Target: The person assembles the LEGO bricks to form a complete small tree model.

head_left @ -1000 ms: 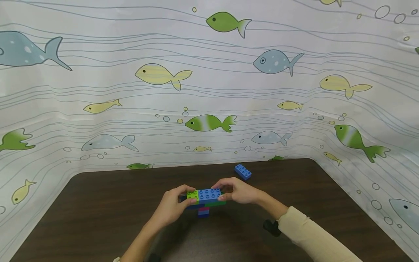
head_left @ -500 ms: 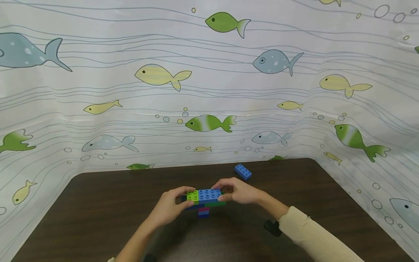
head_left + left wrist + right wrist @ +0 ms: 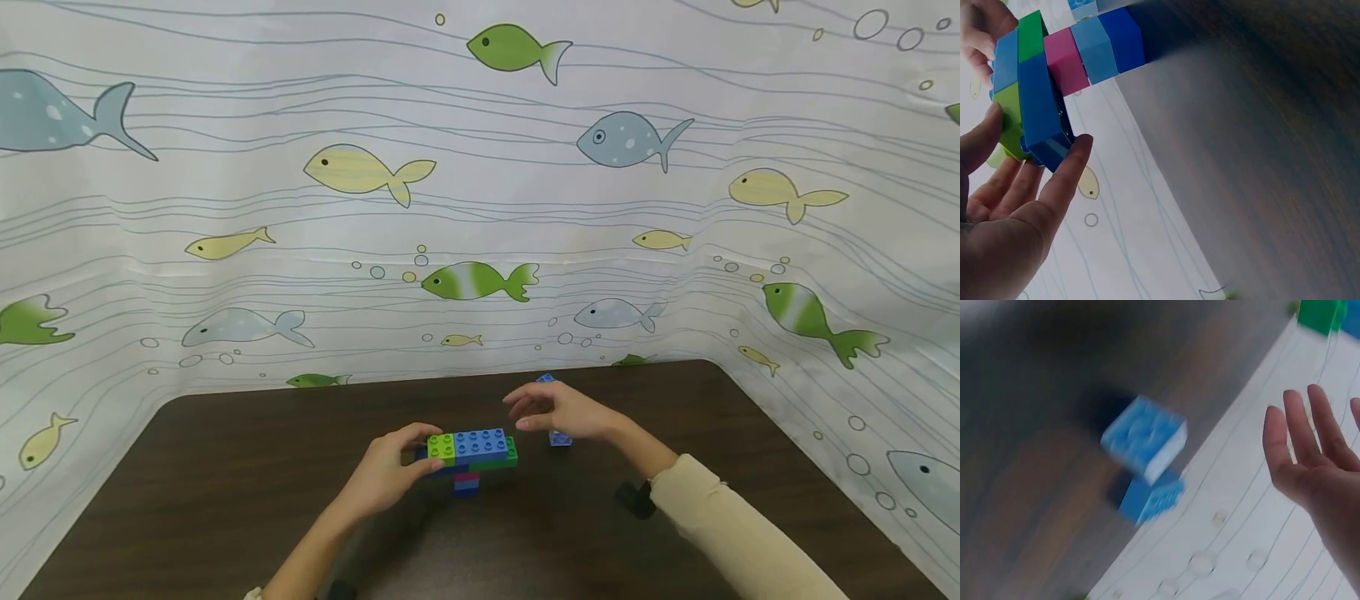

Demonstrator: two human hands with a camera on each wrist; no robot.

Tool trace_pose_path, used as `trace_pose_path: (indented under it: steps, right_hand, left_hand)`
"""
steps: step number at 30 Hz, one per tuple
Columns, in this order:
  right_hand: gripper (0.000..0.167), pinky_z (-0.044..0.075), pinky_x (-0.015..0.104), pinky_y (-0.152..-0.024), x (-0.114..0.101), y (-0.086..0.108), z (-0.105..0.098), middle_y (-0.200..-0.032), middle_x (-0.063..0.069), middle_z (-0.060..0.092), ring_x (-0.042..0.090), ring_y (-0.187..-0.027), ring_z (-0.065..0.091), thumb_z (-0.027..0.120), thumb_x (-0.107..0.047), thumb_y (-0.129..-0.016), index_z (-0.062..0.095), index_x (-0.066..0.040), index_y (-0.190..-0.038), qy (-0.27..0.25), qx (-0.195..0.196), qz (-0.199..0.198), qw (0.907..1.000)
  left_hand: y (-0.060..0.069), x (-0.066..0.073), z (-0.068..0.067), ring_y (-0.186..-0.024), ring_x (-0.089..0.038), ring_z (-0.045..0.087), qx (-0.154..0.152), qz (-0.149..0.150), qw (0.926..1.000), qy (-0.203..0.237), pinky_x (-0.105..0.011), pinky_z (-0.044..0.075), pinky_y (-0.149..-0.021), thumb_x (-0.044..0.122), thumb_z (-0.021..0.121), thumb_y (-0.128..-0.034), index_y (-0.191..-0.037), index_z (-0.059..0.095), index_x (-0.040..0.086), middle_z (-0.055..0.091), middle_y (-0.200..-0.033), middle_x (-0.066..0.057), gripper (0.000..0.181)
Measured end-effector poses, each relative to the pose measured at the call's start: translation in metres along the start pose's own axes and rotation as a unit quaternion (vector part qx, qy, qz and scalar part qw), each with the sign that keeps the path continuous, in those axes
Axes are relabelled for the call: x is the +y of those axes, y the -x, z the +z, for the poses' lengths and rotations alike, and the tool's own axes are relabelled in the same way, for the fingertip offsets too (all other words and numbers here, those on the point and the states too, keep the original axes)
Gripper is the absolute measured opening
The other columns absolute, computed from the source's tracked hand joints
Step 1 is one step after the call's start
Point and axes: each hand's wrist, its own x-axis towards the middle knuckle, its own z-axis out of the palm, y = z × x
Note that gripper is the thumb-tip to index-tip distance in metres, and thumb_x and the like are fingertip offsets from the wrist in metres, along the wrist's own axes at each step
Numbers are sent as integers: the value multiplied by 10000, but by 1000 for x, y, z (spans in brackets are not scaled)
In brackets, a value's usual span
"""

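A toy brick structure [image 3: 480, 447] stands on a stem of pink, light blue and dark blue bricks [image 3: 1116, 40]. Its upper layers join lime, blue, dark blue and green bricks. My left hand [image 3: 386, 471] pinches its left end, thumb at the lime brick [image 3: 1013, 119] and a finger under the dark blue one [image 3: 1044, 112]. To the right of the structure, my right hand [image 3: 573, 412] is apart from it, fingers loosely extended and holding nothing. Near that hand are two blue bricks: a short one [image 3: 560, 438] below it, and another [image 3: 546, 377] partly hidden behind it.
A dark wooden table [image 3: 262, 467] fills the lower part of the head view. Around it hangs a white sheet [image 3: 495, 217] printed with fish. A black wrist strap [image 3: 636, 500] is by the right sleeve [image 3: 720, 525]. The bricks in the right wrist view look blurred.
My right hand has let go of the structure's right end and moved up and right, uncovering green studs. A short blue brick now shows below it. The left hand keeps its hold.
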Motion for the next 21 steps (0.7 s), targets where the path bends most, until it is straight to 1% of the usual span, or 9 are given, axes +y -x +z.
trace_pose_path:
  steps: [2,5,8,10,12,14,16,18,21]
  right_hand:
    - [364,467,392,-826,7,2,-11,-1106,124,599,262,-1008,570,590,-189,-900,524,-58,-1234,179,235,56,9995]
    - [368,471,400,-815,21,4,-24,-1127,169,581,314,-1043,542,601,-168,-892,530,-21,-1222,333,509,253,9978]
    - [372,468,407,-808,36,5,-31,-1144,217,557,339,-1038,530,605,-134,-885,528,23,-1213,587,723,488,9945]
    - [364,452,429,-825,47,5,-33,-1150,234,546,349,-1034,519,605,-109,-881,529,49,-1201,817,850,611,9911]
    - [344,429,438,-838,57,5,-33,-1145,216,548,339,-1016,508,605,-87,-876,541,55,-1182,1097,999,733,9862]
    - [326,416,426,-822,65,5,-33,-1137,202,540,328,-983,488,603,-66,-871,551,58,-1168,1303,1121,806,9818]
    - [318,401,395,-775,72,6,-32,-1123,197,517,310,-929,463,605,-57,-866,558,60,-1158,1384,1229,881,9788]
    - [312,375,374,-743,77,7,-31,-1108,187,493,284,-888,430,610,-55,-861,570,50,-1151,1353,1358,1006,9763]
    - [309,387,408,-769,82,8,-29,-1131,205,461,300,-907,433,605,-48,-859,571,45,-1151,1314,1471,1095,9742]
  left_hand:
    - [0,0,0,-989,-343,584,13,-9,10000,7,-373,511,-736,106,688,-810,-1099,603,53,626,-1042,-106,306]
    - [0,-1,1,-989,-341,584,25,-6,10000,-10,-378,510,-743,109,688,-810,-1101,603,54,624,-1045,-103,309]
    - [0,-2,1,-977,-335,587,12,9,10000,9,-372,511,-743,110,689,-809,-1102,600,48,619,-1044,-104,312]
    - [1,-2,1,-973,-334,588,9,16,10000,48,-369,513,-739,110,691,-808,-1100,601,45,619,-1040,-102,313]
    - [1,-1,0,-974,-336,587,6,9,10000,64,-365,513,-740,109,689,-809,-1099,601,45,619,-1036,-100,310]
    - [1,-1,0,-981,-339,583,5,-7,10000,60,-366,512,-741,110,687,-812,-1098,602,47,620,-1034,-96,305]
    - [1,0,0,-982,-342,583,-8,11,10000,71,-364,512,-740,114,686,-814,-1100,601,44,620,-1033,-97,306]
    - [2,0,-1,-980,-346,582,-23,35,10000,73,-363,513,-736,120,685,-815,-1100,600,38,620,-1033,-102,309]
    - [3,1,-1,-976,-343,583,-38,47,10000,62,-362,513,-737,123,684,-817,-1104,597,38,619,-1037,-105,311]
